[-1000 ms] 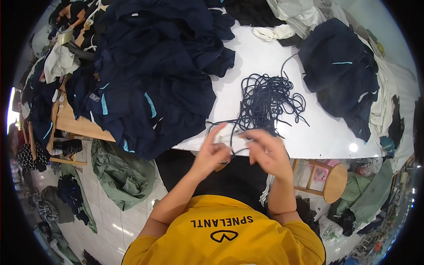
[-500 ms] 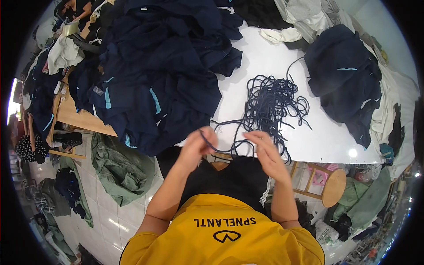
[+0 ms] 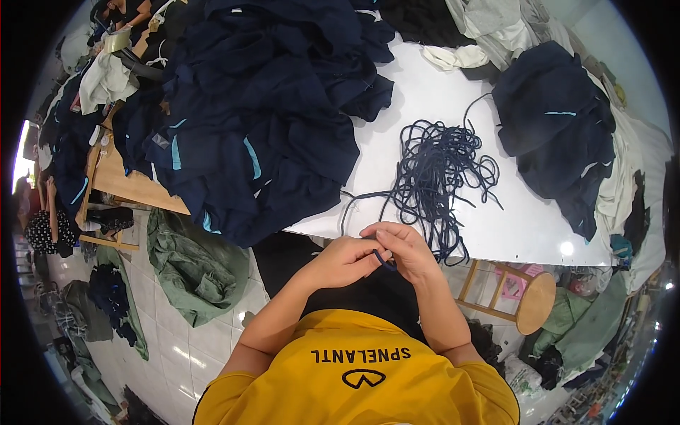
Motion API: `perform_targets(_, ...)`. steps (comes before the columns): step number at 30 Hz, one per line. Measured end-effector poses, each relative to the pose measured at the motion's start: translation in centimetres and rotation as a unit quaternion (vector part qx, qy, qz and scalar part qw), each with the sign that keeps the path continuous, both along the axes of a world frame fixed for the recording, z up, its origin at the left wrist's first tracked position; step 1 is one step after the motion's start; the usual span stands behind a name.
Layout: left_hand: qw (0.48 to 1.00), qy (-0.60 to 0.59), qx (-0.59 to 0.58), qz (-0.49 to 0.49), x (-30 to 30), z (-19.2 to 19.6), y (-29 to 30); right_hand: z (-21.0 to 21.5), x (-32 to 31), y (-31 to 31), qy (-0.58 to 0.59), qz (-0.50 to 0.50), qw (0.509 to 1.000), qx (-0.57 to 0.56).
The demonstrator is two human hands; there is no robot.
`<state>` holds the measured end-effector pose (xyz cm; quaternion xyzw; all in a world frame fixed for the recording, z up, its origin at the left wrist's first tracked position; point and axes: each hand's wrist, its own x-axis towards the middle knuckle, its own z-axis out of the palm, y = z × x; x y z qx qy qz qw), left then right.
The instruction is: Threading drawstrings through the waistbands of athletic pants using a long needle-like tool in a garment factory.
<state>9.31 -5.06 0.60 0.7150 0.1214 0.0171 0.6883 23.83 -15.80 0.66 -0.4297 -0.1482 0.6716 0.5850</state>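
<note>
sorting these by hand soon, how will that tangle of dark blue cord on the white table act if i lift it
Probably floppy: the cord pile lies in loose loops with no shape of its own. Likely to snag and come up as a clump, since strands cross everywhere. Seems light; both the left hand and right hand pinch one strand with fingertips alone.

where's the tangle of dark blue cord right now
In the head view the tangle of dark blue cord lies on the white table, right of the big navy garment pile, just beyond both hands.
</note>
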Motion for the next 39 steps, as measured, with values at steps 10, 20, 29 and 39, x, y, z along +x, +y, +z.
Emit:
perform_targets(10,0.999,-0.014,-0.012,-0.051,-0.3,0.7,-0.1,0.7,0.1,-0.4,-0.026,0.038,0.998,0.044)
perform_targets(20,0.995,-0.069,0.074,-0.019,-0.4,1.0,0.7,1.2,1.7,-1.4,-0.173,-0.096,0.975,0.104)
perform_targets(29,0.79,-0.214,-0.32,0.477,-0.7,0.4,5.2,3.8,5.4,-2.3,-0.213,-0.474,0.843,0.141)
perform_targets(39,0.666,-0.331,-0.426,0.516,0.3,-0.8,4.5,-0.2,-4.3,1.2,-0.165,-0.151,0.973,0.063)
